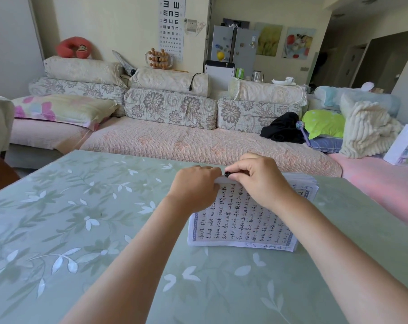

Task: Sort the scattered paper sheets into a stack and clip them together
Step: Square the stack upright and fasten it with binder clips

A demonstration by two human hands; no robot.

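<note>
The black clip [227,174] is nearly hidden between the left hand [196,188] and right hand [261,180]; only a dark sliver shows, perhaps its handle. Both hands cover the far edge of the paper stack [245,220]. Its handwriting is too small to read.

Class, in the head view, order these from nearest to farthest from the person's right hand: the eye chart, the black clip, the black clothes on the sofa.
1. The black clip: pinched by the right hand at the paper stack's far edge.
2. The black clothes: on the sofa, right side.
3. The eye chart: high behind the sofa.
</note>
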